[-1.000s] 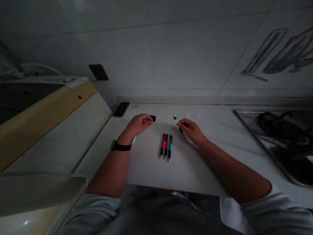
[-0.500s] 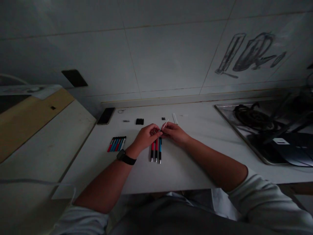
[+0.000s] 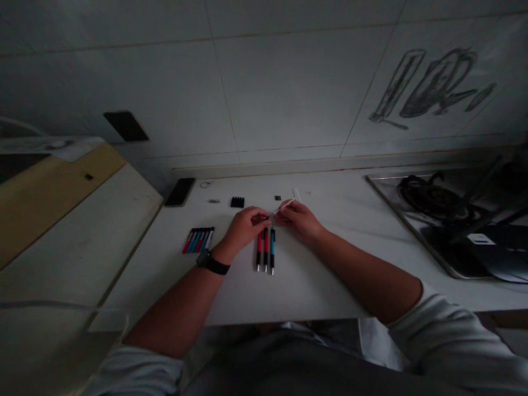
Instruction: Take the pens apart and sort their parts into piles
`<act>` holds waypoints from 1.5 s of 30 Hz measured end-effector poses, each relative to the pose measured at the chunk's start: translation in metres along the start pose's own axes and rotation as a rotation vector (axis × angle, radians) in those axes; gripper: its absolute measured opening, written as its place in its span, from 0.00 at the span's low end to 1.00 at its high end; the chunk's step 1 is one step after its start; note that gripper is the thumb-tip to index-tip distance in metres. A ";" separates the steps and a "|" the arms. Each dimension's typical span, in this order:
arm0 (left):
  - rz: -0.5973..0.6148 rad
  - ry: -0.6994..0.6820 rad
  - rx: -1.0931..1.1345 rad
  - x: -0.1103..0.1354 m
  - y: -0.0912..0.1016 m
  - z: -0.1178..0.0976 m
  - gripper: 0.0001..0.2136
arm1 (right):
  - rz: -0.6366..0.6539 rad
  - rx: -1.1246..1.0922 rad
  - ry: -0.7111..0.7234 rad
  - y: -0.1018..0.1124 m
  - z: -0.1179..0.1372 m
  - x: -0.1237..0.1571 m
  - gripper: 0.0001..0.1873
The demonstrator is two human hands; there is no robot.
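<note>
My two hands meet over a white counter [image 3: 330, 275], just above three pens [image 3: 265, 248] lying side by side, two red and one blue. A thin white refill [image 3: 285, 205] is pinched in my right hand [image 3: 300, 221] and slants up to the right. My left hand [image 3: 244, 226], with a black watch on the wrist, is closed on a small part I cannot make out at the refill's lower end. A row of several red and blue pen barrels [image 3: 198, 240] lies to the left.
Small black parts [image 3: 237, 202], a tiny spring-like piece [image 3: 213, 201], another small black piece [image 3: 278, 198] and a white stick [image 3: 296, 192] lie behind the hands. A dark phone [image 3: 180, 191] lies at the back left. A gas hob [image 3: 449, 214] takes the right side.
A second ago my hands were apart, the left at the black parts. They came together over the three pens. Since half a second ago the refill has tilted flatter.
</note>
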State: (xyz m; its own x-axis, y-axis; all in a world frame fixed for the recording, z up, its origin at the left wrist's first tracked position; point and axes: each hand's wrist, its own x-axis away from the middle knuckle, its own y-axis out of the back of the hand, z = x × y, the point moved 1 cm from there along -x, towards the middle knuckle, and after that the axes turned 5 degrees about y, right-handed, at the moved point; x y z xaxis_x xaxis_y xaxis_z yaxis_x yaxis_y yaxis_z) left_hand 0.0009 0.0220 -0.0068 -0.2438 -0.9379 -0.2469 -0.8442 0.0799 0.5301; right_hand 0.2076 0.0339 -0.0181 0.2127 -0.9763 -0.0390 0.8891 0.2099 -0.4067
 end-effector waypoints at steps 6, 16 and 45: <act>-0.017 -0.034 -0.039 0.000 0.001 -0.004 0.02 | 0.013 0.020 0.012 -0.003 -0.001 0.003 0.21; -0.068 -0.013 -0.060 -0.001 0.005 0.001 0.01 | -0.179 0.363 0.312 0.046 0.041 -0.024 0.15; -0.005 -0.037 -0.156 -0.001 0.007 0.005 0.01 | -0.150 1.687 0.196 0.092 0.033 -0.048 0.16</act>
State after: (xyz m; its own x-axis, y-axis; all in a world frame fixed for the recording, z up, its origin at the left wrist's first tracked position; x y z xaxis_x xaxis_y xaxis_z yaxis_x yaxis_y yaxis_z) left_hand -0.0068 0.0247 -0.0070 -0.2598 -0.9248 -0.2780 -0.7616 0.0192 0.6477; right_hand 0.2927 0.1019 -0.0237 0.1586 -0.9555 -0.2488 0.3329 -0.1855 0.9245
